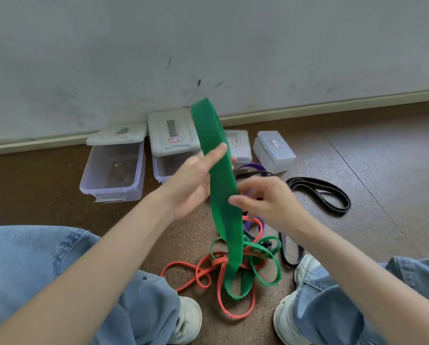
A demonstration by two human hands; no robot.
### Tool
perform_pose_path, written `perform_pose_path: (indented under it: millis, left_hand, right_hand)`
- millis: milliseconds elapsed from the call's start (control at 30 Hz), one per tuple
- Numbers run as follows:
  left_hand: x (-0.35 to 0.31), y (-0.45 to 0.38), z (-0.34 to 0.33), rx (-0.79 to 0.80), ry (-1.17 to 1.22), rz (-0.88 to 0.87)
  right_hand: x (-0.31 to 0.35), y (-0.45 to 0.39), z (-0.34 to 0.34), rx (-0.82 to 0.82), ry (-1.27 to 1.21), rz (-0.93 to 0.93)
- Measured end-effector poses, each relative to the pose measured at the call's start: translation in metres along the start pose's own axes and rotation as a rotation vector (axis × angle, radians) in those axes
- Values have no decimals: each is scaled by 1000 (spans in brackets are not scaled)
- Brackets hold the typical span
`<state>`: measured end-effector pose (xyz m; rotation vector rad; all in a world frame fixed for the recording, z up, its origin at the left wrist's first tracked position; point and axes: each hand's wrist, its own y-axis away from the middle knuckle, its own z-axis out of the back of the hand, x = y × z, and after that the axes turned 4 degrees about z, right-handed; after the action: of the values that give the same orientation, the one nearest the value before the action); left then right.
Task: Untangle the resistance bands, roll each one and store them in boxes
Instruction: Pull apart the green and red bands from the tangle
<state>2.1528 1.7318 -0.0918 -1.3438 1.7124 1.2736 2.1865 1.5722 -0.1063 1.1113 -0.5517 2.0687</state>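
Note:
A wide green resistance band (222, 185) stands lifted upright in front of me, its lower end trailing into a tangle on the floor. My left hand (196, 180) holds it from the left, thumb in front and fingers behind. My right hand (263, 202) pinches its right edge lower down. The tangle holds a thin orange band (203, 270), a thin green band (270, 265) and a purple band (252, 224). A black band (323, 195) lies apart on the right. An open clear box (114, 170) stands at the left by the wall.
Three more plastic boxes (172, 135) (238, 145) (274, 150) line the wall base, with lids on. Another black band (291, 250) lies by my right shoe (305, 270). My knees in jeans frame the floor area on both sides.

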Motion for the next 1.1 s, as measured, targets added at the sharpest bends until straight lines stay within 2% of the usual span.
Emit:
perform_pose_path:
  millis: [100, 133, 200, 267, 333, 400, 467, 533, 567, 633, 700, 733, 833, 933, 1000, 1100]
  left_hand:
    - [24, 6, 0, 233, -292, 58]
    - [34, 7, -2, 216, -386, 61]
    - [48, 4, -5, 25, -513, 16]
    - [44, 2, -7, -76, -610, -31]
    - [26, 2, -6, -70, -579, -105]
    - [-7, 9, -4, -43, -475, -227]
    - [-34, 16, -2, 11, -426, -291]
    - [-41, 20, -2, 58, -590, -176]
    - [-38, 19, -3, 99, -769, -85]
    - [-27, 18, -5, 162, -1129, 57]
    - [-20, 18, -2, 239, -1200, 105]
    - [-19, 19, 0, 280, -1148, 119]
    - [-18, 19, 9, 390, -1027, 212]
    - [-9, 14, 12, 446, -1078, 218]
    - [-1, 8, 16, 420, -1126, 166]
    - [22, -1, 23, 232, -1083, 36]
  right_hand:
    - [13, -6, 15, -147, -418, -64]
    - [15, -8, 22, -215, -568, -61]
    - [19, -9, 34, -314, -806, -59]
    - [19, -8, 41, -343, -896, -112]
    - [15, -5, 45, -278, -781, -248]
    - [9, -1, 47, -202, -466, -339]
    - [5, -1, 47, -265, -229, -261]
    - [11, -2, 47, -265, -200, -91]
    - [13, -2, 48, -175, -107, 10]
    - [12, -1, 44, 139, 198, 117]
    - [6, 3, 32, 348, 344, 113]
    - [3, 5, 25, 337, 336, 103]
    - [-2, 3, 17, 150, 285, 142]
    - [-2, 3, 17, 251, 360, 219]
    - [-1, 5, 14, 248, 372, 209]
    - [5, 5, 16, 76, 201, 118]
